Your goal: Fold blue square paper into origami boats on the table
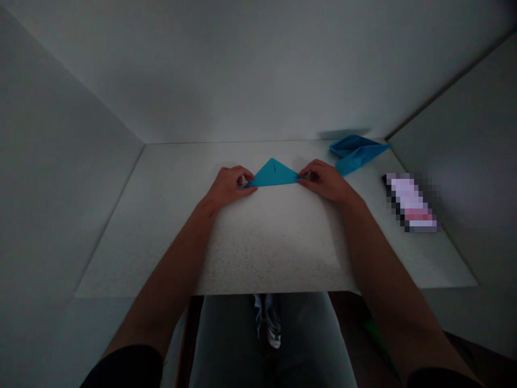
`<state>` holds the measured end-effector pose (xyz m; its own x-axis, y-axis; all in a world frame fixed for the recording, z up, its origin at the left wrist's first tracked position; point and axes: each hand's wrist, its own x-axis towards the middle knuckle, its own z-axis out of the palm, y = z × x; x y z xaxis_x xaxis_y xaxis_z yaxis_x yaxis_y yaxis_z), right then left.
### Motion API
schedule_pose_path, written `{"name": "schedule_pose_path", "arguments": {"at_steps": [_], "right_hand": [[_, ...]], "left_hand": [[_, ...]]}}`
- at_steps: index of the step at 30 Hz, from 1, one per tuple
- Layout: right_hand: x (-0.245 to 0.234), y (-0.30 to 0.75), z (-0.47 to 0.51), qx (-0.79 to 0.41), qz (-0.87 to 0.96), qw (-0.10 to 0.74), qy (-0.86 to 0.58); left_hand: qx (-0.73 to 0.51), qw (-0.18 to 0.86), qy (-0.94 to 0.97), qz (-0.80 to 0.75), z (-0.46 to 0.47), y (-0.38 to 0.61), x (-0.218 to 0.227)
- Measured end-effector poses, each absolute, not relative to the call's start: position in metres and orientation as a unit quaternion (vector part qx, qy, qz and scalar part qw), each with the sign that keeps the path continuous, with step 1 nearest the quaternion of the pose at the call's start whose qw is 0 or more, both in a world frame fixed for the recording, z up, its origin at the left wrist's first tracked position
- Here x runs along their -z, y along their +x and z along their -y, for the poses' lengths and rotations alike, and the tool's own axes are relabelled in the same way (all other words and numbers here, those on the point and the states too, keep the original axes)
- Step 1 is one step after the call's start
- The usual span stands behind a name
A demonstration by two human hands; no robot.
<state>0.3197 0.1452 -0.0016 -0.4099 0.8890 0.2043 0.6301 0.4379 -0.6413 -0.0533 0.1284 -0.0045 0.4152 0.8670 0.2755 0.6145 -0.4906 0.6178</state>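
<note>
A folded sheet of blue paper (275,173) lies near the back of the white tabletop, shaped as a low triangle with its peak pointing away from me. A short dark line shows near the peak. My left hand (232,184) pinches the left corner between thumb and fingers. At the opposite corner, my right hand (323,179) grips the paper the same way. Both hands rest close to the table surface. Beyond my right hand sits a folded blue paper shape (359,153) with pointed ends, which neither hand holds.
White walls stand behind and on both sides of the tabletop (258,237). A pixelated phone-like object (411,203) lies at the right, by the side wall. The table's front edge runs above my legs (270,345). Something green shows below at the lower right.
</note>
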Motion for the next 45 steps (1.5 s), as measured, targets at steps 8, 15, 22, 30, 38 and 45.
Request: {"name": "schedule_pose_path", "arguments": {"at_steps": [8, 15, 22, 30, 38, 45], "right_hand": [[-0.001, 0.321, -0.144, -0.269, 0.819, 0.27, -0.43], [-0.001, 0.311, -0.141, -0.273, 0.813, 0.274, -0.436], [0.001, 0.312, -0.144, -0.244, 0.809, 0.276, -0.458], [0.002, 0.315, -0.145, -0.227, 0.814, 0.272, -0.46], [-0.002, 0.315, -0.141, -0.236, 0.799, 0.282, -0.475], [0.0, 0.314, -0.14, -0.215, 0.813, 0.278, -0.464]], "left_hand": [[-0.295, 0.205, 0.836, -0.415, -0.126, -0.05, 0.001], [-0.315, 0.2, 0.83, -0.414, -0.122, -0.046, -0.002], [-0.311, 0.182, 0.834, -0.418, -0.121, -0.046, -0.002], [-0.329, 0.145, 0.85, -0.386, -0.121, -0.046, 0.003], [-0.358, 0.141, 0.843, -0.375, -0.121, -0.045, 0.004], [-0.34, 0.141, 0.841, -0.396, -0.12, -0.044, 0.002]]}}
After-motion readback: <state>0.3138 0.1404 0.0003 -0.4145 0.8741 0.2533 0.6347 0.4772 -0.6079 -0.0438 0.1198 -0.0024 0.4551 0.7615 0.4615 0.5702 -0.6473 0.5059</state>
